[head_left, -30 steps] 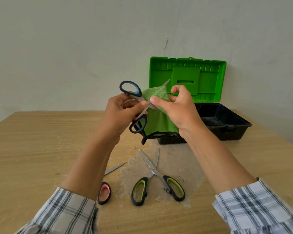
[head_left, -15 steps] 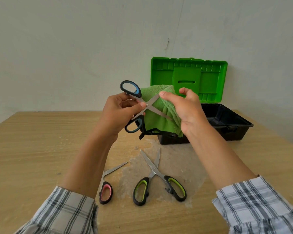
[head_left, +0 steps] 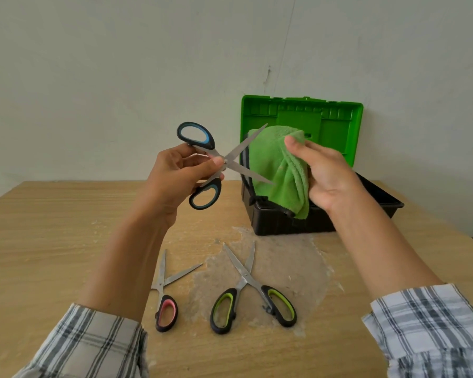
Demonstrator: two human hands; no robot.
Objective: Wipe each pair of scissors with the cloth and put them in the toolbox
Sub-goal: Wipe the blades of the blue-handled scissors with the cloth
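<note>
The blue scissors (head_left: 224, 162) are up above the table (head_left: 52, 227), just left of the open toolbox (head_left: 279, 223); blades spread wide, bare steel, black handles lined blue; the left hand (head_left: 175, 181) pinches them at the pivot; the right hand (head_left: 329, 181) grips the cloth (head_left: 271, 165) behind the blades, thumb on top; half a second ago it pressed that cloth onto a blade, now it is drawn aside; green scissors (head_left: 247, 281) and pink scissors (head_left: 163, 290) lie open below.

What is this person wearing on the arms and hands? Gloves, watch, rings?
A plaid shirt, white with grey and dark checks; the left sleeve and right sleeve end partway up the forearms. The left hand and right hand are bare: no gloves, watch or rings visible.
</note>
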